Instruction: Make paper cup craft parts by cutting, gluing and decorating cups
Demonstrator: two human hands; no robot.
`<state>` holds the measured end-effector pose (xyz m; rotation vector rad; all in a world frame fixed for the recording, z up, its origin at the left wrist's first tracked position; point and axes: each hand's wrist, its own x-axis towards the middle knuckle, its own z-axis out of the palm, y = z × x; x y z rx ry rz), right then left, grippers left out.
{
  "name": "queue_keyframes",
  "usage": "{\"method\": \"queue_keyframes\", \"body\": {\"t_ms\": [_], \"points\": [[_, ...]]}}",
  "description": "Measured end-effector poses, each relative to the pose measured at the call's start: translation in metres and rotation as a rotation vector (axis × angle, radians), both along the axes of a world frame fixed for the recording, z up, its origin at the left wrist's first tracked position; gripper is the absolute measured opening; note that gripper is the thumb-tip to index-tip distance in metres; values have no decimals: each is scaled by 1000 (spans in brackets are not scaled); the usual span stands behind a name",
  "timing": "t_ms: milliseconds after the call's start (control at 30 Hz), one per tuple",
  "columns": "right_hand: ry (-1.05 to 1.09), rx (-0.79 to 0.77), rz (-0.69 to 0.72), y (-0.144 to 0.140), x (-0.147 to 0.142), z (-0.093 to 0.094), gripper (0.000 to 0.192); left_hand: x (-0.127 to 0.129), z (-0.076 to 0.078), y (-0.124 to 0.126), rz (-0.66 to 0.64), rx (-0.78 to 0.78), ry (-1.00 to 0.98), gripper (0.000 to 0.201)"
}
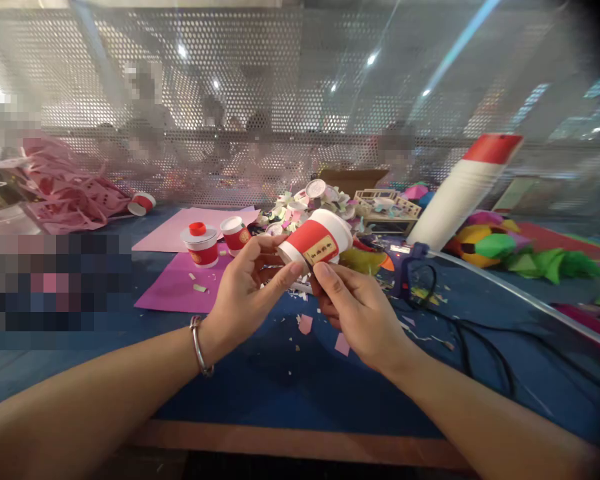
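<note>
Holding a paper cup (316, 243) wrapped in a red band with a small gold label, a person works over a blue table (260, 380), the cup tilted on its side and raised above the tabletop between both hands. The left hand (245, 287), with a metal bracelet (199, 347) at the wrist, grips the cup's base end with thumb and curled fingers. The right hand (353, 310) pinches the cup from below, its thumb pressed just under the gold label.

Left of the held cup, a pile of pink cut paper (65, 190) sits at the table's far side, with a red-banded cup (143, 203) lying on its side beside it. Nearer the held cup, a capped cup (200, 245) and another red-banded cup (235, 235) stand on pink and magenta paper sheets (173, 277). Paper scraps (305, 325) lie under the held cup. Right of it, a blue glue gun (409, 267) rests by its black cord (473, 340), and a tall stack of cups (460, 193) leans further right.
</note>
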<state>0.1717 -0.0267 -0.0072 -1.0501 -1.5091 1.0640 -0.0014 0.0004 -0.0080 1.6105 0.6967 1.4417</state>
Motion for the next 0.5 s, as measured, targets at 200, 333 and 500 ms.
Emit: {"method": "queue_keyframes", "body": {"t_ms": [200,333,500], "points": [[-42,54,-5,4,2,-1,49,4,3,-1,-191,-280,-153,39],[-53,63,11,3,1,-2,48,2,4,-1,-166,-227,-122,43],[-61,101,6,-2,-1,-3,46,1,7,-7,-97,-88,-77,44]]}}
